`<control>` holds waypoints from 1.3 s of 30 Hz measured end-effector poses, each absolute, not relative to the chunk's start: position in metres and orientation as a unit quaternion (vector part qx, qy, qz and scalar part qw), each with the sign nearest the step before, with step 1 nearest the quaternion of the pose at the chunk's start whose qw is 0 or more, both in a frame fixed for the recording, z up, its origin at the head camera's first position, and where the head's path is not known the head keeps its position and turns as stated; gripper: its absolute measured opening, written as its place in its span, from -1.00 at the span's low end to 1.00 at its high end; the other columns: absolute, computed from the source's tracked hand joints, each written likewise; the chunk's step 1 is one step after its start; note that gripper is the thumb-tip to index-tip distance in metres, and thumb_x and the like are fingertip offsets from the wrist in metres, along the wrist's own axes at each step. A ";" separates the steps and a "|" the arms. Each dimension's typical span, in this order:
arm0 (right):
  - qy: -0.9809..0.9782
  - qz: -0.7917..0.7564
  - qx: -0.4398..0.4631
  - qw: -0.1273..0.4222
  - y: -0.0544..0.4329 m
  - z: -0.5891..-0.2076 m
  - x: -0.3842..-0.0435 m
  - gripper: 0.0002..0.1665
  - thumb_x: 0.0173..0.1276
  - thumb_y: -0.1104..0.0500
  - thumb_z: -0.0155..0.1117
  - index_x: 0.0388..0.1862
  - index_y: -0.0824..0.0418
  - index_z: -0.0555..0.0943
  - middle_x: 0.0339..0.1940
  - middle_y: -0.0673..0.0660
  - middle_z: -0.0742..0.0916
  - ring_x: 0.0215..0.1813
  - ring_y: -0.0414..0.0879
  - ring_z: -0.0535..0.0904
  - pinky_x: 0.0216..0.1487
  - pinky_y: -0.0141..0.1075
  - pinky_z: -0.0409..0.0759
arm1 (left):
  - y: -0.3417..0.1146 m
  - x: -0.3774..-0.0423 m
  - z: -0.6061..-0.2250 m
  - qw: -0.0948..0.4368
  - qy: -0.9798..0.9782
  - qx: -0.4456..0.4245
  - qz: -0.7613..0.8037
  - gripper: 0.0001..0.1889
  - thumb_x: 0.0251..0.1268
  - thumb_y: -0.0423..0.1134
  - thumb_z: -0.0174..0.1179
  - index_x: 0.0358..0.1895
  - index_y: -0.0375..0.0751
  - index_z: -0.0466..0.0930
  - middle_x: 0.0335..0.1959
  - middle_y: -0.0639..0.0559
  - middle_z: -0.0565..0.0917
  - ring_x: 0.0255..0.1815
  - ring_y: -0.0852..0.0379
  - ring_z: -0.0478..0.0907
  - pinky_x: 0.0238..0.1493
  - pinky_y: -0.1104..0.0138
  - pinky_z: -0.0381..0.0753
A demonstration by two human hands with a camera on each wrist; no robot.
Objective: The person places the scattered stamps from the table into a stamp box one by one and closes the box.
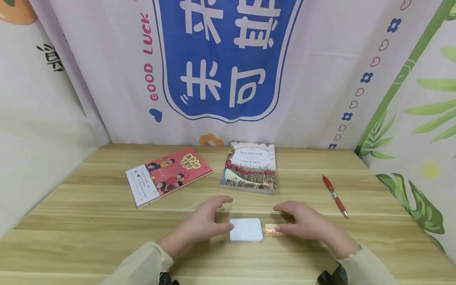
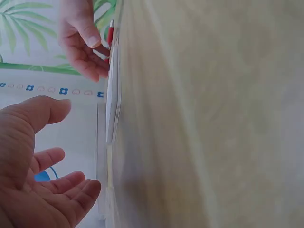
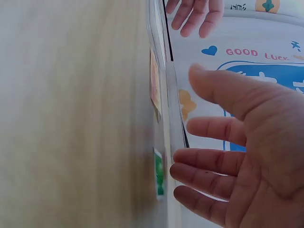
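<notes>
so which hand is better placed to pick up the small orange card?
Right, probably. The right hand has fingertips at the orange card; the left hand sits across the white pad.

a wooden table [image 1: 89, 221] bears two books [image 1: 167, 176] [image 1: 250, 167], a red pen [image 1: 335, 196], a white pad [image 1: 246, 229] and an orange card [image 1: 271, 229].

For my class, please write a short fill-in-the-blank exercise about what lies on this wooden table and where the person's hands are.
1. The pen lying to the right of the hands is ____ in colour.
2. The number of books on the table is ____.
3. The white pad lies ____ the left hand and the right hand.
4. Both hands have their fingers ____, gripping nothing.

Missing words: red; two; between; open
</notes>
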State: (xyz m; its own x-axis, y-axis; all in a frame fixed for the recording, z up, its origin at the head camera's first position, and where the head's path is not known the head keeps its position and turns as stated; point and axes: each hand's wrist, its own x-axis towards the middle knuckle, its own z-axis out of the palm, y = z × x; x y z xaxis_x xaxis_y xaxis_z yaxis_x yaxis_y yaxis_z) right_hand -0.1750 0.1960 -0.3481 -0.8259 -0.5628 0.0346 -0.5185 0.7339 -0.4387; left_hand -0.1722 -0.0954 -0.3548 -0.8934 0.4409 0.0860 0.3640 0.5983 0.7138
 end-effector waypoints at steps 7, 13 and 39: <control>0.915 -0.229 -0.327 0.053 0.195 -0.352 -0.174 -0.54 0.20 -0.09 0.27 0.02 0.11 0.59 -0.05 -0.02 0.62 -0.05 -0.13 0.52 -0.03 -0.18 0.55 | -0.095 -0.168 -0.357 0.071 0.886 0.249 0.384 -0.37 -0.05 -0.21 0.38 0.18 -0.25 0.40 0.15 -0.19 0.46 0.12 -0.16 0.44 0.16 0.00 0.44; 0.906 -0.255 -0.331 0.061 0.194 -0.357 -0.175 -0.63 0.20 -0.02 0.28 -0.04 0.08 0.63 -0.14 -0.07 0.59 -0.18 -0.23 0.45 -0.16 -0.33 0.51 | -0.092 -0.166 -0.361 0.081 0.891 0.256 0.366 -0.38 -0.09 -0.24 0.40 0.13 -0.30 0.44 0.12 -0.19 0.48 0.15 -0.11 0.43 0.20 0.04 0.42; 0.882 -0.376 -0.271 0.086 0.190 -0.372 -0.180 -0.88 0.16 0.23 0.32 -0.30 0.13 0.59 -0.23 0.00 0.56 -0.24 -0.23 0.42 -0.22 -0.42 0.48 | -0.089 -0.165 -0.368 0.092 0.902 0.267 0.328 -0.46 -0.07 -0.20 0.39 0.08 -0.21 0.51 0.09 -0.06 0.54 0.16 -0.03 0.43 0.22 0.08 0.40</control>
State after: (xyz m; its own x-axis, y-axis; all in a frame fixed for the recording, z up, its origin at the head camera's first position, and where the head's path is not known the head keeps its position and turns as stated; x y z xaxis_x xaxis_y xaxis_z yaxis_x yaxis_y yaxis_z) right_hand -0.1804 0.1897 -0.3725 -0.8385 -0.5424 0.0518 -0.4132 0.5709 -0.7095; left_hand -0.1647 -0.0886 -0.3684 -0.8403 0.5421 0.0096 0.4217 0.6424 0.6399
